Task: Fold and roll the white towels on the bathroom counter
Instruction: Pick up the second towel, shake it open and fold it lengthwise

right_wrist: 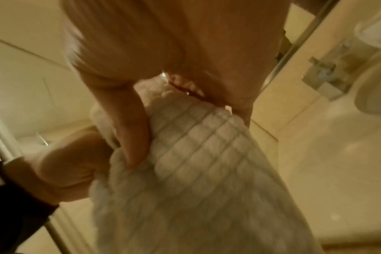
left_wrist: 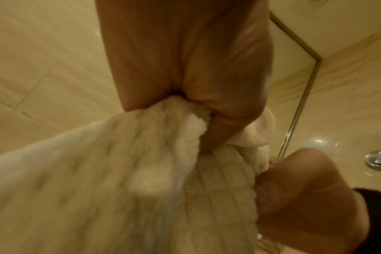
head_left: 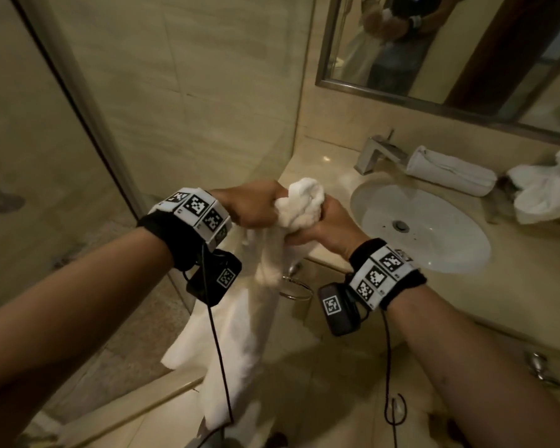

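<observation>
We see the left hand (head_left: 253, 205) and right hand (head_left: 320, 229) both clenched on the bunched top of a white towel (head_left: 240, 318), held between them; its length hangs below, beside the counter (head_left: 320, 163) edge.

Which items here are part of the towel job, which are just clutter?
Job:
- held towel, bunched in left hand and right hand
- rolled towel behind the sink
- crumpled towel on the counter

Just there:
- sink
- faucet
- mirror
- towel ring
</observation>
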